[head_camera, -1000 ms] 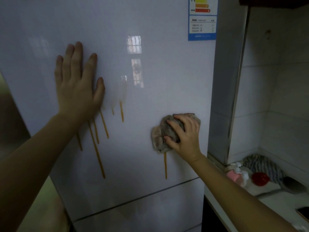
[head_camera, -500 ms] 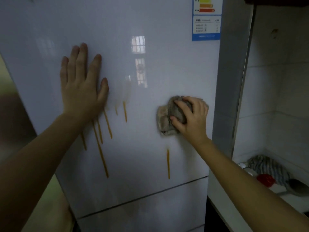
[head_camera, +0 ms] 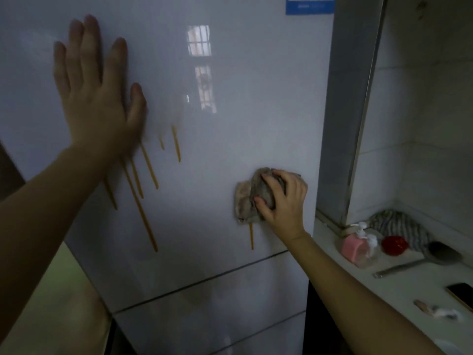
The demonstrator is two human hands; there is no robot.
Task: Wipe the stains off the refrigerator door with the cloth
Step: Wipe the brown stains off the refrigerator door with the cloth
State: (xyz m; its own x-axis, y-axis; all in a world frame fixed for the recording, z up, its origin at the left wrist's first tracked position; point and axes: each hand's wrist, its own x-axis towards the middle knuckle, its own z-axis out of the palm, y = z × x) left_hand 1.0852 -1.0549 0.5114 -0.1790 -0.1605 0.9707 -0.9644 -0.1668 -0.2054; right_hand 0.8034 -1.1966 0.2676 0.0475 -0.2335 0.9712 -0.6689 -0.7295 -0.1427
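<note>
The glossy white refrigerator door (head_camera: 230, 139) fills the view. Several orange drip stains (head_camera: 148, 172) run down it below my left hand (head_camera: 97, 98), which lies flat and open against the door at upper left. One more orange streak (head_camera: 251, 237) hangs under the crumpled grey-brown cloth (head_camera: 247, 198). My right hand (head_camera: 284, 198) presses that cloth against the door near its right edge, fingers curled over it.
A white counter (head_camera: 409, 285) stands to the right with a pink soap bottle (head_camera: 354, 245), a red lid (head_camera: 394, 245), a striped rag (head_camera: 399, 224), a ladle (head_camera: 442, 253) and a phone (head_camera: 460, 293). A blue label (head_camera: 309, 6) sits at the door's top right. Tiled wall behind.
My right hand moved the cloth up the door, then back down onto the top of the lone streak. The left hand stayed flat on the door.
</note>
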